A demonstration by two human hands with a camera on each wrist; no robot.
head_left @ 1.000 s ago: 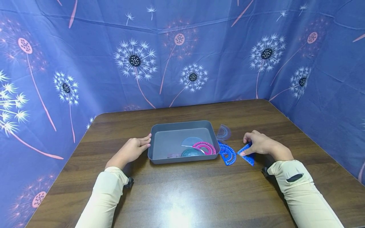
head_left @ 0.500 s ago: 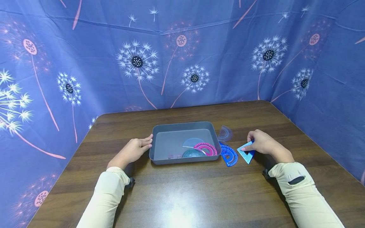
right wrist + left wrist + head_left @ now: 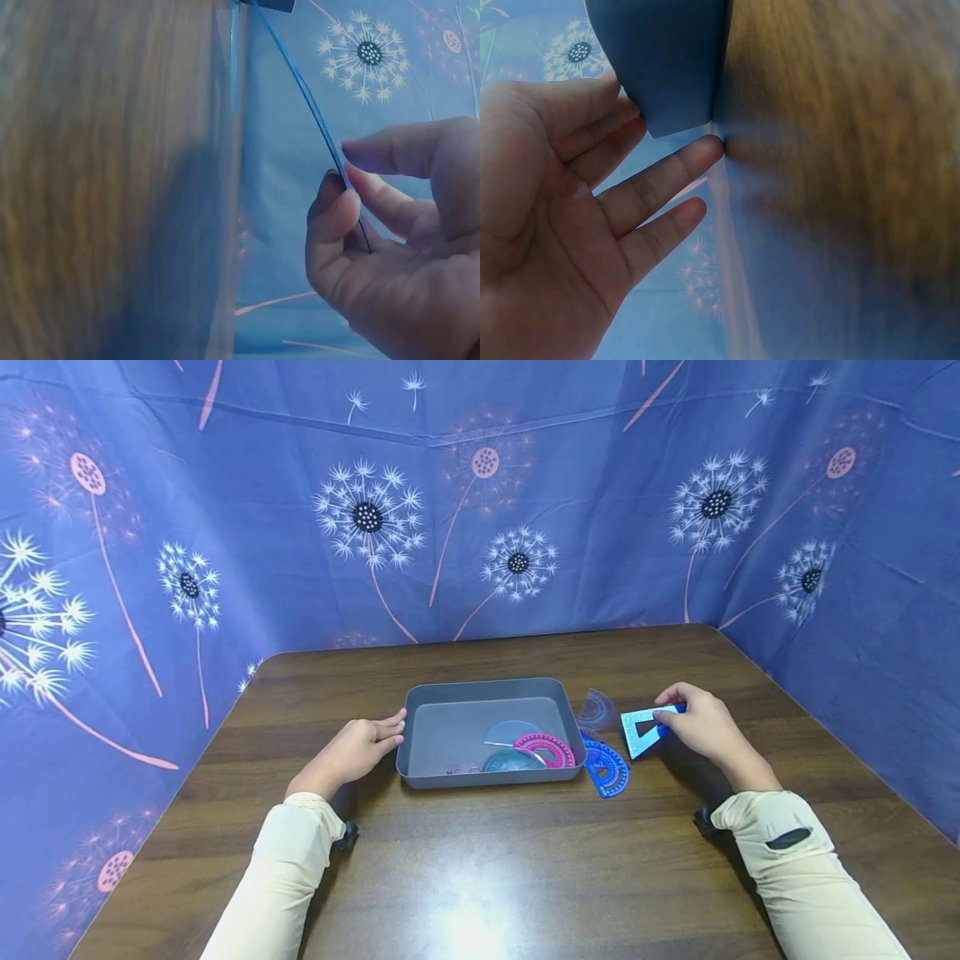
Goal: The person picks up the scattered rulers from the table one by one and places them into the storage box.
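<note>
My right hand (image 3: pixel 703 720) pinches a blue set square (image 3: pixel 634 740) between thumb and fingers, raised off the table at a tilt. The right wrist view shows that set square (image 3: pixel 319 124) edge-on. My left hand (image 3: pixel 347 755) touches the left wall of a grey tray (image 3: pixel 480 780) with extended fingers; in the left wrist view, the lower fingers (image 3: pixel 656 180) are straight. Inside the tray lie a pink protractor (image 3: pixel 557 748), a clear round-edged piece (image 3: pixel 513 729) and a teal one (image 3: pixel 508 762). Blue protractors (image 3: pixel 611 768) lie just right of the tray, overlapping.
Behind the blue ones, a clear purplish protractor (image 3: pixel 597 708) lies by the tray's right wall. A small pale pink piece (image 3: pixel 459 769) is near the tray's front. The brown wooden table (image 3: pixel 375 877) meets a blue dandelion-print cloth (image 3: pixel 285 568) at its back and sides.
My right hand has lifted the blue set square off the table and turned it, moving slightly up and away. My left hand keeps its place at the tray.
</note>
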